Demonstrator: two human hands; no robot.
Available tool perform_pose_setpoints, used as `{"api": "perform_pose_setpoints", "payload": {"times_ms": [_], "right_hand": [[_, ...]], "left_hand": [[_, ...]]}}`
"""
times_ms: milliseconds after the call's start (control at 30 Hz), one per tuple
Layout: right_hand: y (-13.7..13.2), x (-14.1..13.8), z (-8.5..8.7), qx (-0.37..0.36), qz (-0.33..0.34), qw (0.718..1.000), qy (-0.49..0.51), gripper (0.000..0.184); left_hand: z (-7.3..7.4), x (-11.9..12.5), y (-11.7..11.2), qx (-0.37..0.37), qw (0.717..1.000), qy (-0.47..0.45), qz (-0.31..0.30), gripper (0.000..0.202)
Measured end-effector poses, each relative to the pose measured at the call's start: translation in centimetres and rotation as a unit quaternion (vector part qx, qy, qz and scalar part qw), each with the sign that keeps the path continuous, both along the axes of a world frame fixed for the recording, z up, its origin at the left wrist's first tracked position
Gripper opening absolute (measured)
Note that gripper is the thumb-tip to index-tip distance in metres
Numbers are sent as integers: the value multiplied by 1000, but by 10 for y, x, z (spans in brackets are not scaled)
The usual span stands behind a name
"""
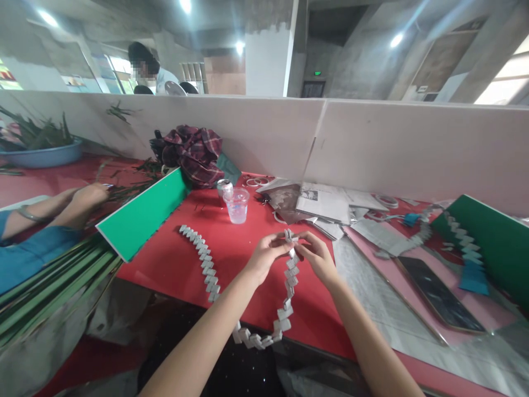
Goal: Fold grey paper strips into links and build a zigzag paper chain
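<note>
A long zigzag chain of folded white paper links (291, 273) runs up to both hands at the middle of the red table (248, 264). My left hand (266, 255) pinches the chain's upper end from the left. From the right, the fingers of my right hand (318, 255) close on the same end. Below the hands the chain sags over the table's front edge. It passes under my left forearm and rises to its other end, which lies on the table to the left. The fingertips partly hide the links between them.
Behind the chain stand a clear plastic cup (237, 207) and a can (224, 187). Papers (324, 203) lie at the back. On the right are a phone (440, 295) and another chain (463, 240). A green divider (144, 215) separates off a co-worker's arms (61, 212) and long leaves (61, 275).
</note>
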State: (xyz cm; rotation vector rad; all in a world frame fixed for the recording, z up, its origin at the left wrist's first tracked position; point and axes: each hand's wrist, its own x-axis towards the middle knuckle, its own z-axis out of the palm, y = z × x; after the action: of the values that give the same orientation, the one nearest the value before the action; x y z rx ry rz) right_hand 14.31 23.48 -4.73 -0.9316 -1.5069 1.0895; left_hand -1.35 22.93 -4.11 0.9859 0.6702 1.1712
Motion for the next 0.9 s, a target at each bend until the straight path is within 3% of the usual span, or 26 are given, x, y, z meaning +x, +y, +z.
{"api": "perform_pose_setpoints", "payload": {"times_ms": [300, 567, 900], "right_hand": [[0, -1, -7, 77, -84, 993, -20, 16], [-2, 1, -9, 126, -87, 984, -91, 13], [-3, 0, -9, 137, -115, 979, -99, 12]], "left_hand": [[5, 3, -2, 20, 999, 28, 41, 40], [6, 3, -3, 33, 997, 43, 47, 42], [6, 4, -4, 30, 997, 49, 55, 43]]}}
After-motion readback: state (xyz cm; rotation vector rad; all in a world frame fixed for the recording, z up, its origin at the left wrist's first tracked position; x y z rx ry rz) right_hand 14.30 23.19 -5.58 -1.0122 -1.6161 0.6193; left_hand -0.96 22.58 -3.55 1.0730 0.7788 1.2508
